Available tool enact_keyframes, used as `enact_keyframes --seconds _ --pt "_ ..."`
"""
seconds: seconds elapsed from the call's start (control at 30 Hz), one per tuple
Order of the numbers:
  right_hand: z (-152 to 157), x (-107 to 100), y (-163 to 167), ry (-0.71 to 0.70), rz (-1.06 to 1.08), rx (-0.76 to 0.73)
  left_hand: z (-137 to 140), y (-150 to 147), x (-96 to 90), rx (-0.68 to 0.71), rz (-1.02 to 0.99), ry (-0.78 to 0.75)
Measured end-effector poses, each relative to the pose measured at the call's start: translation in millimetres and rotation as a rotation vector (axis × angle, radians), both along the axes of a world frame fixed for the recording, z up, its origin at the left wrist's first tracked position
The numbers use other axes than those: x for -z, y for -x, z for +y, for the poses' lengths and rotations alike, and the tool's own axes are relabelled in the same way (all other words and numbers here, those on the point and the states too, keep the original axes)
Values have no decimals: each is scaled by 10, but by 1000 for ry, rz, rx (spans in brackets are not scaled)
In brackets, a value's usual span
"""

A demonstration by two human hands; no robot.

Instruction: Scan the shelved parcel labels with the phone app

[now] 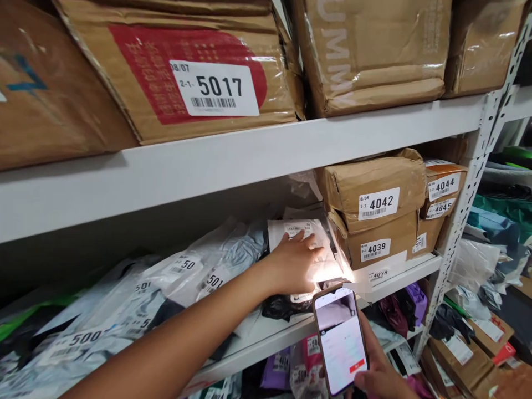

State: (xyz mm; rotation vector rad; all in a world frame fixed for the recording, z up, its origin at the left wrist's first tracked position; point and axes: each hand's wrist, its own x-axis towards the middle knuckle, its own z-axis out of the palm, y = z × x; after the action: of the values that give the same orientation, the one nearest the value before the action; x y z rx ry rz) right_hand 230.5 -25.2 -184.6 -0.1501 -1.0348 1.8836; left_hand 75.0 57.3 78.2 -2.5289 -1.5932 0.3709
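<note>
My left hand (294, 265) reaches onto the lower shelf with its fingers spread over a white parcel (276, 231) that bears a printed label. In my right hand (379, 370) is a smartphone (341, 344), held upright, its screen towards me. A pale page and a red button show on the screen. Bright light from around the phone's top edge falls on the parcel beside my left hand. Beneath the parcel lies a black plastic bag (277, 308). Grey mailer bags (245, 246) with number labels are heaped to the left of my hand.
Cardboard boxes labelled 4042 (353, 185) and 4039 (353, 249) are stacked right of the parcel. Above runs a white shelf beam (249, 152), bearing large boxes such as 5017 (153, 130). A perforated upright (461, 221) stands at the right, with more parcels beyond it.
</note>
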Motion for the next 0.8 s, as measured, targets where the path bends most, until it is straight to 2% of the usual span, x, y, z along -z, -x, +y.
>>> enact_keyframes --seconds 0.07,0.17,0.3,0.43,0.53,0.67,0.8 --pt "-19 4 -19 10 -45 -34 -36 64 -115 -9 -18 77" --pt "-51 17 -37 50 -74 -73 31 194 -340 -34 -255 158" --pt "-82 32 -40 80 -57 -108 105 312 -502 -98 -444 160" --pt "-70 59 -18 91 -49 -115 78 306 -464 -116 -464 175" --pt "-34 57 -1 73 -19 -109 50 286 -384 -77 -439 174" --pt "7 -33 -22 29 -2 -74 46 287 -299 -33 -332 122" --pt "2 -107 -73 62 -64 -35 66 289 -295 -30 -274 102"
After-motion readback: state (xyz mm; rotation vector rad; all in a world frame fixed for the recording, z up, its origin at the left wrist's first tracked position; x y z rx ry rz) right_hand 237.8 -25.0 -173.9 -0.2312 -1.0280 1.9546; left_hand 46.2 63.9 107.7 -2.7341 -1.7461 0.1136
